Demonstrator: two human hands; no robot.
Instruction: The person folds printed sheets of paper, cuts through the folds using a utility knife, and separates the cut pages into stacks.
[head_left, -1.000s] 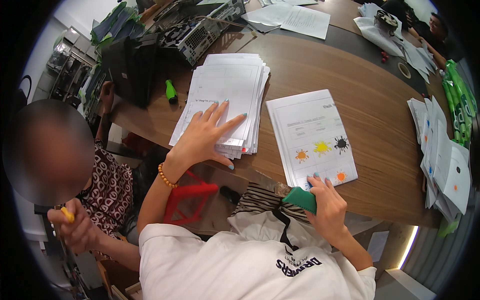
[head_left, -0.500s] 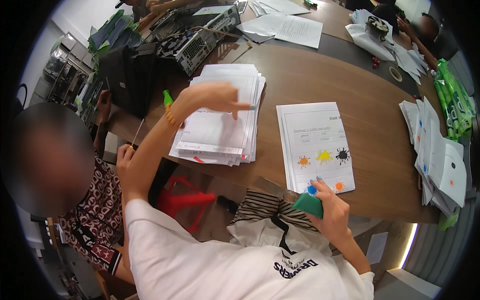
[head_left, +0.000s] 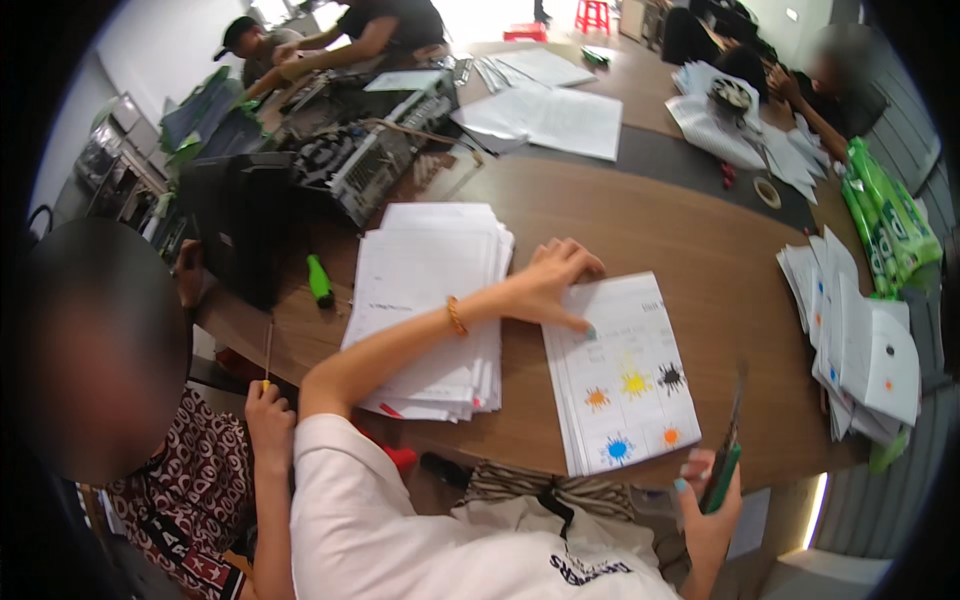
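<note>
White folded sheets printed with coloured paint splats (head_left: 632, 400) lie on the brown wood-grain table (head_left: 730, 290) before me. My left hand (head_left: 550, 285) is spread at their far left corner, thumb over the paper, fingers past the far edge; whether it presses down I cannot tell. Its forearm hides part of a thick stack of white printed paper (head_left: 430, 265). My right hand (head_left: 708, 512), well apart, is closed round a green-handled tool with a thin blade (head_left: 721, 482), its tip blurred. The sheets' heading is cut off at their right edge; smaller print is illegible. Pale lettering marks the green plastic packages (head_left: 890, 225), dark lettering my white shirt (head_left: 450, 550).
</note>
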